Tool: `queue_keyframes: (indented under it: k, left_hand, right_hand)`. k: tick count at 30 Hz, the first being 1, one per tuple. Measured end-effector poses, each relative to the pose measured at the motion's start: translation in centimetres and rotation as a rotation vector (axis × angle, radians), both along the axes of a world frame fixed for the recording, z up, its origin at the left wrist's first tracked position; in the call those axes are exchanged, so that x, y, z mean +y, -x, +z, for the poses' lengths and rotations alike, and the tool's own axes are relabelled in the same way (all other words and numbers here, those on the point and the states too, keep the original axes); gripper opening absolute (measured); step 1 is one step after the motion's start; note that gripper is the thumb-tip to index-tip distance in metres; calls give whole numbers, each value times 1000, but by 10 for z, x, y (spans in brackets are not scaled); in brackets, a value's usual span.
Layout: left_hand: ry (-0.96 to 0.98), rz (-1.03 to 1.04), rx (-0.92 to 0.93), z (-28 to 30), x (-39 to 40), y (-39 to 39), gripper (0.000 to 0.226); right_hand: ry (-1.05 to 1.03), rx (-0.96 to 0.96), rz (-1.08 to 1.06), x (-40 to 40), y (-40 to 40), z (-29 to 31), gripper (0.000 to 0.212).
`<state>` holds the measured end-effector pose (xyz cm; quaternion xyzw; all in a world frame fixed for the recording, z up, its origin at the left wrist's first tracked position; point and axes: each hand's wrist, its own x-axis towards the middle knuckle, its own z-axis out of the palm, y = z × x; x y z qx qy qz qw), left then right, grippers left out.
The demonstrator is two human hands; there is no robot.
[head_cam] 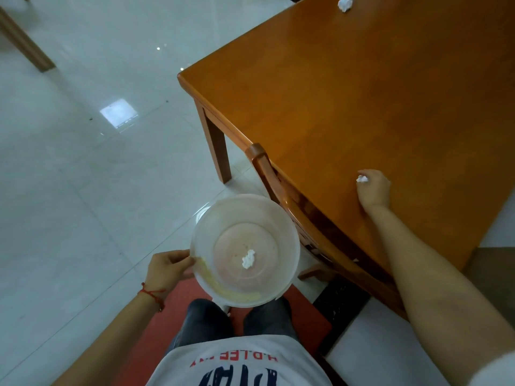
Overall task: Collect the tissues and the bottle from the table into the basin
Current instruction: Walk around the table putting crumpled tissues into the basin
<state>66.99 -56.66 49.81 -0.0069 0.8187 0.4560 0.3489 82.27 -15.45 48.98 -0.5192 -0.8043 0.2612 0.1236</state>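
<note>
Over the near edge of the orange-brown wooden surface (348,87), in the head view, the right hand (373,190) is resting with its fingers curled around a small crumpled white tissue (362,179), which is showing just at the fingertips; the hand is closed on it, though whether the tissue is lifted clear of the wood cannot be told. Down to the left and nearer the person, off the surface and above the knees, the left hand (170,267) is pinching the left rim of a round translucent white plastic basin (200,224), thumb over the lip. One crumpled white tissue in the basin (248,259) is already lying near the middle of its floor.

What the coming move turns on, in my judgement, is that the basin's open mouth is lying left of and nearer than the loaded right hand, past the surface's edge and the curved wooden chair back (264,168) tucked between them, so the right hand is the one to carry across and down. Another balled white tissue (345,2) is sitting at the far end of the surface, well apart from both hands, nearer the right. No bottle is showing anywhere in this view.
</note>
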Motion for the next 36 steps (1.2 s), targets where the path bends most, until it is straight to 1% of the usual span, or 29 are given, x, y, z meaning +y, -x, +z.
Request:
queue_keyframes:
  k: [5,10,13,16,17,19,22,24,31,36]
  left_hand:
    - [-7,2,-3,1,1,0,23]
    - [3,7,-8,3,1,-2,23]
    - [5,4,-11,5,1,-3,22]
    - [12,11,-4,6,2,-4,22]
    - [11,13,-3,7,2,-4,22]
    - [16,10,0,6,1,-4,22]
    - [25,4,5,5,-1,-4,20]
    - [29,11,3,5,-4,-5,20]
    - [27,113,-23,3,-25,-8,22]
    - [21,227,-39,-2,-46,-8,23]
  right_hand:
    - [122,166,-51,-29,5,21,27]
    - [190,453,-20,-89,22,76,27]
    - [256,594,48,-141,30,112,27]
    - [326,658,197,-188,32,128,27]
    - [323,639,271,-200,32,128,27]
    - [285,542,443,-220,31,119,28]
    - [265,324,647,-236,27,99,44]
    - [200,215,720,-241,22,90,51]
    - [197,111,594,-233,4,68,48]
    - [290,-12,526,-229,5,44,48]
